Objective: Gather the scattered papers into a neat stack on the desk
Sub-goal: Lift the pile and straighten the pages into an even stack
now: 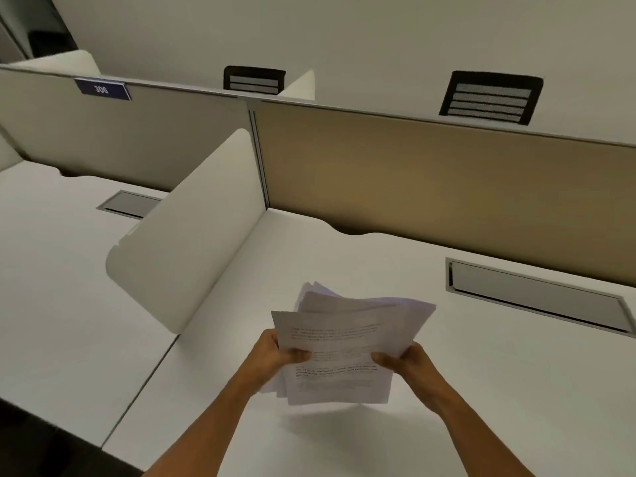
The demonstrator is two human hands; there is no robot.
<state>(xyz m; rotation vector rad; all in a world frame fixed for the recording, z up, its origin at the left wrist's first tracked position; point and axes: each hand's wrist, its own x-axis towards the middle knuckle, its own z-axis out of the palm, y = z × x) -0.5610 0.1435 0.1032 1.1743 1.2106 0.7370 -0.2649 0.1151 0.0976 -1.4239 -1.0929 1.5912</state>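
Both hands, L (275, 352) & R (406, 361), fingers clamped on papers (344, 342): printed, uneven, fanned.

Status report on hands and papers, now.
Both hands, left and right, grip the papers. Sheets fanned, uneven, held above desk. Nothing in the way.

A single wide-angle view, worn on the head, looks forward and steeply down over the bench (499, 390) from its near edge, close enough that both forearms enter from the bottom. It faces the far partition (430, 173), with a side divider (192, 235) on the left. Lines bend near the edges, probably from the lens. Chair backs (490, 97) show beyond the partition.
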